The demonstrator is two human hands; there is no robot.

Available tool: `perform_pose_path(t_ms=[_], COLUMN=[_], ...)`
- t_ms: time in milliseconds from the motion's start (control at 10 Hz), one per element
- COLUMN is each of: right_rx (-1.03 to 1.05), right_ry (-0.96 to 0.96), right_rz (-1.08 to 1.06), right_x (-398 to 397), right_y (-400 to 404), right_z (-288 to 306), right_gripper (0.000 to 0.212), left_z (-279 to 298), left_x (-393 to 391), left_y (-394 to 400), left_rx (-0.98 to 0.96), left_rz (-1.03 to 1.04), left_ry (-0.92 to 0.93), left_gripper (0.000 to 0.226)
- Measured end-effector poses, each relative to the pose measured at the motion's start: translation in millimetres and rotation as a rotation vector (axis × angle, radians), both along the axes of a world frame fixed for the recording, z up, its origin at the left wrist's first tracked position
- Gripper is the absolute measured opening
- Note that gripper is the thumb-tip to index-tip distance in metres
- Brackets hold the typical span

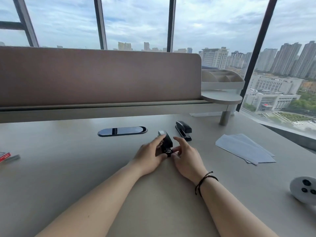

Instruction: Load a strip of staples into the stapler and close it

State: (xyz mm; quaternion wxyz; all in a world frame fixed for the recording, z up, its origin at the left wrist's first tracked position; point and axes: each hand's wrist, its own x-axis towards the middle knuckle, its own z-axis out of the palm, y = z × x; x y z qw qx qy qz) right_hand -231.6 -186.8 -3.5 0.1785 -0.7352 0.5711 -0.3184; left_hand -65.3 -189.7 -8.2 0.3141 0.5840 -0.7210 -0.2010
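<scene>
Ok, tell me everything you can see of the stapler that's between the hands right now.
The stapler is black, glossy like plastic, with a pale grey or silver part at its far end. It lies on the desk, lengthwise away from the person, metal nose toward them. The left hand grips its left side, forefinger along the top; the right hand touches the near end with its fingertips. Whether it is shut or loaded cannot be told. A second black stapler stands apart, behind and to the right.

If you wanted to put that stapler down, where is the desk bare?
Bare desk runs between the red staple box at the left edge and the left hand. It is crowded around the held black stapler: a second black stapler lies just behind, white envelopes to the right.
</scene>
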Motion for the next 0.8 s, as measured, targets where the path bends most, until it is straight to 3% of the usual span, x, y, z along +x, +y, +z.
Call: perform_pose_path(t_ms=[200, 500, 600, 800], right_rx=[-0.013, -0.031, -0.013, 0.008], right_ry=[-0.02, -0.045, -0.066, -0.114], right_rz=[-0.201, -0.257, -0.25, -0.283], right_x=[2.6, 3.1, 3.9, 4.0], right_y=[-45.3, -49.9, -44.7, -38.7], right_z=[-6.8, -11.4, -6.2, -4.2], right_gripper=[0.048, 0.028, 0.03, 0.025], left_z=[-4.8, -3.8, -3.1, -2.8], left_x=[-13.9, -20.6, -20.1, -7.8], left_y=[-61.7, -78.6, -66.0, -29.7], left_rx=[-0.009, -0.022, -0.014, -0.009], left_rz=[0.006, 0.008, 0.028, 0.069], left_ry=[-0.057, -0.116, -0.09, 0.147], left_gripper=[0.072, 0.078, 0.084, 0.061])
